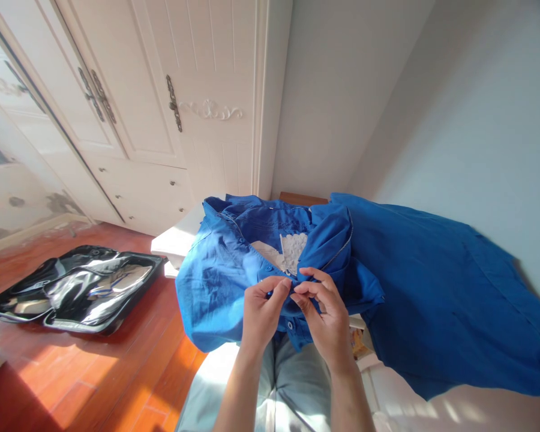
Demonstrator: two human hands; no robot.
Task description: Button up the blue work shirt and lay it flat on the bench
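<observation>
A blue button-up garment lies bunched in front of me, its opening facing away. My left hand pinches the garment's front edge between thumb and fingers. My right hand pinches the same edge just to the right, fingertips almost touching the left ones. What lies between the fingertips is too small to make out. A round button shows on the edge just below the hands. Through the opening, a white lacy piece is visible.
A large blue cloth spreads out at the right by the wall. On the wooden floor at the left lies an open black suitcase with packed items. A white wardrobe with metal handles stands behind. My legs are below the garment.
</observation>
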